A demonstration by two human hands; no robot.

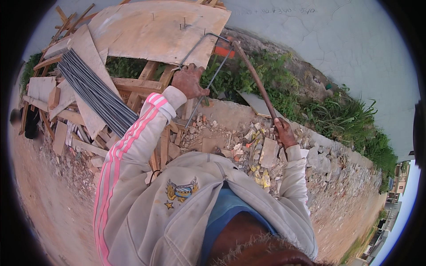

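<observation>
Holding a bent steel rod [220,66] across the right edge of the plywood board [128,31].
From afar I judge the rod stiff yet light, best held along its straight legs; it looks slim, grey and squarely cornered. The left hand [189,81] grasps it; the right hand [284,133] clenches a long brown bar [257,79] that seems to meet its corner.
</observation>
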